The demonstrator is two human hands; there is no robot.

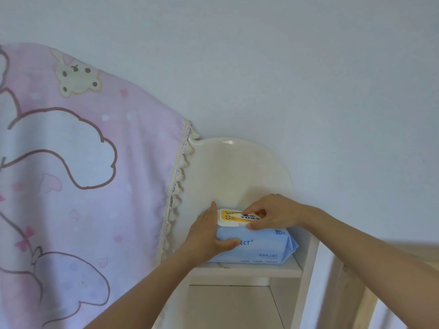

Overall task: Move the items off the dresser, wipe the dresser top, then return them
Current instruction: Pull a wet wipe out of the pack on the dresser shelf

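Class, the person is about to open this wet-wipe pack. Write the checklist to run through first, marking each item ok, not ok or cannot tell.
1. The wet-wipe pack lies flat on the shelf: ok.
2. The left hand grips the pack's left end: ok.
3. The right hand pinches the front edge of the lid: ok.
4. Lid lifted: not ok, it looks closed.
5. Wipes left inside: cannot tell.
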